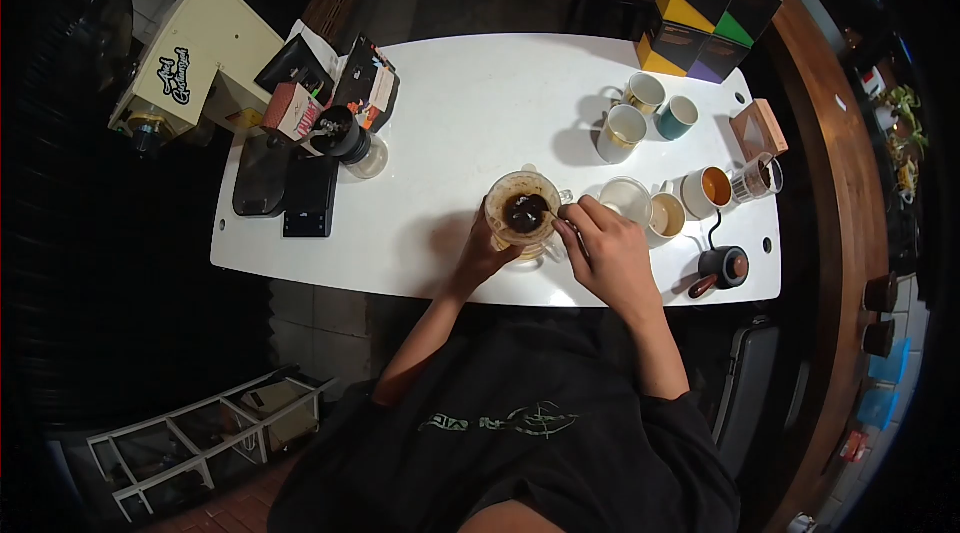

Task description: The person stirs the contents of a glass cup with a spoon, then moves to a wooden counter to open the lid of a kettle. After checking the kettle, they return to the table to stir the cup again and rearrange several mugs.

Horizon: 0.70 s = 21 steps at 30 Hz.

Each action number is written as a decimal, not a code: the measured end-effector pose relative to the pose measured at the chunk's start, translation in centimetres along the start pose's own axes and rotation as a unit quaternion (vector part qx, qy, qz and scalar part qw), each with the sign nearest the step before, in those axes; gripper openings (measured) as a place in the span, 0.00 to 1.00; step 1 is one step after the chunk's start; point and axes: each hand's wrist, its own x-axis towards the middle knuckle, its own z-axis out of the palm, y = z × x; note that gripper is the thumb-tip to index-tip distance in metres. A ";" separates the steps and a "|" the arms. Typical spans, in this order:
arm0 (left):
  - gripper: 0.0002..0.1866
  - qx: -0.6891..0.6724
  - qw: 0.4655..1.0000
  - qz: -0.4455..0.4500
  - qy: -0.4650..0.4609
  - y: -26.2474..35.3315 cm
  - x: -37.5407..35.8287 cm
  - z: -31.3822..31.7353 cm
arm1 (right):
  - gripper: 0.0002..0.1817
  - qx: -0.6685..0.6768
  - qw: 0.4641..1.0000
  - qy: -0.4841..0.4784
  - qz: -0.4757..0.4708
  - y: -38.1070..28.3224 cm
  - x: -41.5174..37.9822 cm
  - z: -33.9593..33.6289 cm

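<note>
Closely, left hand (489,247) and right hand (609,255) flank the dripper (503,195).

Dripper (501,208) stood at the desk's (460,113) near edge, between left hand (488,245) and right hand (612,251); coffee (526,214) lay inside it. Digital scale (310,198) sat toward the left end, glass jar (371,161) just right of it. Right of the dripper, beyond the right hand: glass bowl (625,196), then two cups (667,217), then a tumbler (752,181) near the right edge. Gooseneck kettle (723,268) stood before that row, at the near right corner. Three mugs (621,136) clustered behind the row; small box (757,130) behind the tumbler; large boxes (705,18) at the far right corner.
</note>
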 end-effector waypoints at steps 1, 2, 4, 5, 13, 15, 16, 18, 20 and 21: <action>0.36 -0.008 1.000 -0.003 -0.003 -0.1 0.0 0.0 | 0.08 -0.009 1.000 -0.003 -0.001 -0.1 0.0 0.1; 0.36 -0.008 1.000 -0.003 -0.006 -0.2 0.1 -0.1 | 0.08 -0.009 1.000 -0.001 0.002 -0.1 0.0 0.3; 0.35 0.007 1.000 -0.016 -0.004 0.0 0.3 0.0 | 0.08 -0.019 1.000 -0.018 0.005 0.0 0.0 0.8; 0.35 0.008 1.000 -0.015 -0.007 0.2 0.4 0.0 | 0.08 -0.019 1.000 -0.015 0.007 0.0 -0.1 1.0; 0.37 0.021 0.999 -0.029 -0.010 -0.5 0.3 -0.1 | 0.07 0.057 0.997 -0.029 0.043 -0.4 -0.1 1.0; 0.38 0.023 0.999 -0.027 -0.004 -1.0 0.2 -0.2 | 0.07 0.058 0.997 -0.025 0.042 -0.7 -0.1 0.3; 0.39 0.026 0.999 -0.025 0.000 -1.2 0.1 -0.2 | 0.07 0.058 0.997 -0.019 0.042 -0.9 -0.1 -0.1; 0.39 0.021 1.000 -0.007 -0.002 -1.5 0.3 -0.1 | 0.07 0.058 0.997 -0.022 0.039 -1.2 0.0 -0.8; 0.40 0.018 1.000 0.012 -0.002 -1.5 0.4 -0.1 | 0.06 0.058 0.997 -0.026 0.034 -1.4 0.0 -1.0; 0.40 0.015 1.000 -0.001 0.002 -1.3 0.3 0.0 | 0.07 0.056 0.998 -0.028 0.030 -1.5 0.0 -1.0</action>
